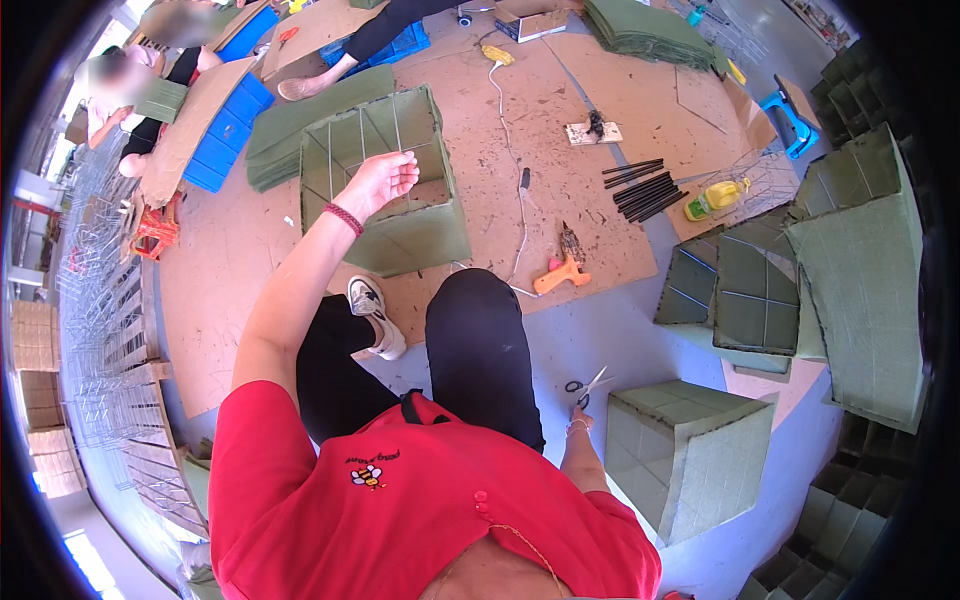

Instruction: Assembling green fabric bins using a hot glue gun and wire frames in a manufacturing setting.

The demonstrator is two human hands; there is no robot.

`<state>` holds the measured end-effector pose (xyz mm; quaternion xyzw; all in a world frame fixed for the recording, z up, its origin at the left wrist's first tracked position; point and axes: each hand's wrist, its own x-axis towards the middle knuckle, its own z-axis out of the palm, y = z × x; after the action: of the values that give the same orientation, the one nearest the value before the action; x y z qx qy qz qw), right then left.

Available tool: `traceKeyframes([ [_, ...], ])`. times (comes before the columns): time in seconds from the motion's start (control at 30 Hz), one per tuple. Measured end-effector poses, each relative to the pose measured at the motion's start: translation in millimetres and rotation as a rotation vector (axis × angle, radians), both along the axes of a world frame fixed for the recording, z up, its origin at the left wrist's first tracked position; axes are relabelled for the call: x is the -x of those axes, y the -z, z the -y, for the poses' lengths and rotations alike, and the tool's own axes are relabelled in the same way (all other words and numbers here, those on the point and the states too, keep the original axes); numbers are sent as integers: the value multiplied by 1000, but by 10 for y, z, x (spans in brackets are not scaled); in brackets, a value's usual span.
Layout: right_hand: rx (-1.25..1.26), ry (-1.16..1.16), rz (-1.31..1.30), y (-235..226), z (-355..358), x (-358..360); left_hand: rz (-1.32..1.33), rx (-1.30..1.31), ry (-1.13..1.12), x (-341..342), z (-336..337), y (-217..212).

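Observation:
My left hand (385,182) is closed, its fingers curled in front of an open green fabric box (415,240) with a wire frame. Whatever those fingers hold, if anything, is too small to make out. The box stands on the cardboard just beyond my feet, and thin metal wires cross it. Low at my right side, my right hand (580,416) grips a pair of scissors (590,386) by the black handles, blades apart and pointing away from me. Right of that hand stands another green box (690,450).
An orange glue gun (563,272), black sticks (648,195) and a yellow-green bottle (717,199) lie on the cardboard. A white cord (503,130) runs across it. Green boxes (860,270) are stacked at right. Flat green sheets (265,150) lie behind my box. Other people sit at far left.

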<state>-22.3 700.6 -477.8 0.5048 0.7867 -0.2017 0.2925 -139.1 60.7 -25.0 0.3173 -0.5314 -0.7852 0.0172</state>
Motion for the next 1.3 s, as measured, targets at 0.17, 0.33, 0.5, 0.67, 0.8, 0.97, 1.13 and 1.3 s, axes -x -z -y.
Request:
traceKeyframes([
  [0.17,-234,-268,33,-286,445,250,44,196,23,-97,-54,-67],
  [0.33,-141,-214,18,-439,729,305,208,411,62,218,-307,-18],
  [0.5,-266,-223,24,-392,708,292,238,528,309,219,-256,-217],
  [0.67,-254,-240,-110,-439,747,352,4,473,243,-354,225,-688],
  [0.8,-228,-345,-145,-340,657,415,288,849,338,-912,517,-622],
  [0.97,-384,-492,-19,-507,839,504,249,1351,441,-1188,341,-292],
  [1.13,-245,-385,13,-751,834,554,243,1425,538,-1183,493,-150],
  [1.3,-306,-353,-5,-999,1020,523,26,851,279,-1260,471,-328],
])
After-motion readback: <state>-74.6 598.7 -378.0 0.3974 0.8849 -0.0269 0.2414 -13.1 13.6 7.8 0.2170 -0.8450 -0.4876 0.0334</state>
